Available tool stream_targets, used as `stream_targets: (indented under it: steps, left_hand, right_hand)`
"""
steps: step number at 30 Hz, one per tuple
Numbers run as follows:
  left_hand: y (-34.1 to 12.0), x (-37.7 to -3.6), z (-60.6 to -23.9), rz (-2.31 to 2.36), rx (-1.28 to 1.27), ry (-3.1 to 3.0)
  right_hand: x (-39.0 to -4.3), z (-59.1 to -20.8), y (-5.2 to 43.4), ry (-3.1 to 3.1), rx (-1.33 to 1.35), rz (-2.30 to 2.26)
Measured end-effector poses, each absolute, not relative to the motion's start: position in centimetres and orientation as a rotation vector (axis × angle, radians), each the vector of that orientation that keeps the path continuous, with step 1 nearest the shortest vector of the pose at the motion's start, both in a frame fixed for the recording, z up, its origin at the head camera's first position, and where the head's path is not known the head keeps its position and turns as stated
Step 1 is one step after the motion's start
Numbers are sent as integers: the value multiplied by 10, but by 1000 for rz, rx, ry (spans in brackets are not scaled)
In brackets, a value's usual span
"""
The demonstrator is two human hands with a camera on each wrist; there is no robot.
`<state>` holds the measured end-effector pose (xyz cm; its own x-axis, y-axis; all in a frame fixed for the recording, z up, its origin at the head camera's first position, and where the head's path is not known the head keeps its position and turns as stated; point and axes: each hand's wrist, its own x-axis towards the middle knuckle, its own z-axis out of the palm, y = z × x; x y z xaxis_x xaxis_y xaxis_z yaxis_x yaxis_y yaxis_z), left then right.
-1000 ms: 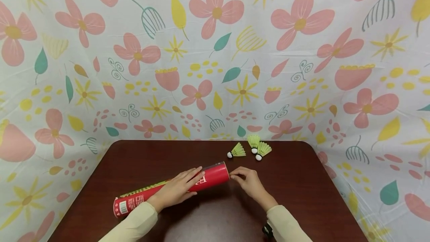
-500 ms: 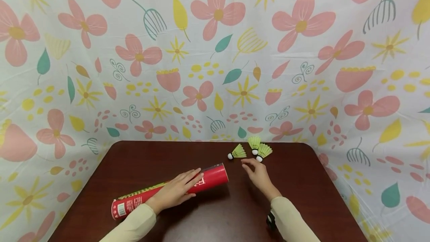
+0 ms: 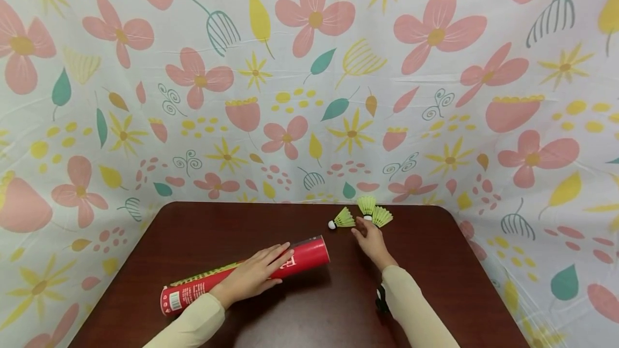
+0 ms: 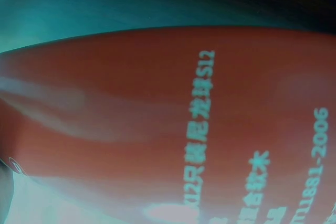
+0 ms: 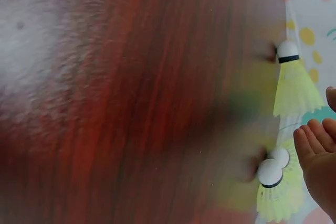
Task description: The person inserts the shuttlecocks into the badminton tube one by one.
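A red shuttlecock tube (image 3: 307, 256) lies slantwise on the table, its barcode end nearer me on the left. My left hand (image 3: 256, 275) holds it around the middle, fingers across the top and thumb on the near side. The tube's red printed side (image 4: 131, 98) fills most of the left wrist view. My right hand (image 3: 371, 243) is beside several yellow shuttlecocks at the back: a single shuttlecock (image 3: 344, 218) on the left and an overlapping pair, one shuttlecock (image 3: 366, 204) partly behind the fingertips. In the right wrist view, the hand (image 5: 321, 169) has parted fingers with nothing held.
The dark brown table (image 3: 217, 224) has rounded back corners. Behind it hangs a white cloth (image 3: 309, 95) printed with flowers and leaves. A black band (image 3: 381, 298) shows at the right wrist.
My right hand has left the tube's right end and moved back and rightward to the shuttlecocks. The left hand has kept its place on the tube, which has barely shifted.
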<state>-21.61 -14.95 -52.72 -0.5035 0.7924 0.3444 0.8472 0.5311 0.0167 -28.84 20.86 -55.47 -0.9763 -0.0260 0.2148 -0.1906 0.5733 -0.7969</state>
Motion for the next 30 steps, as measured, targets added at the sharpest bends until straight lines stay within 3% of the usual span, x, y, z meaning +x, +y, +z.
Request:
stream_targets:
  steps: [20,30]
  left_hand:
    - [-149,-218,-531,-264,-1379,-2469]
    - [-152,-220,-530,-249,-1371,-2457]
  right_hand:
    - [-292,-567,195,-2646,68,1255]
    - [-292,-558,193,-2629,142,1219]
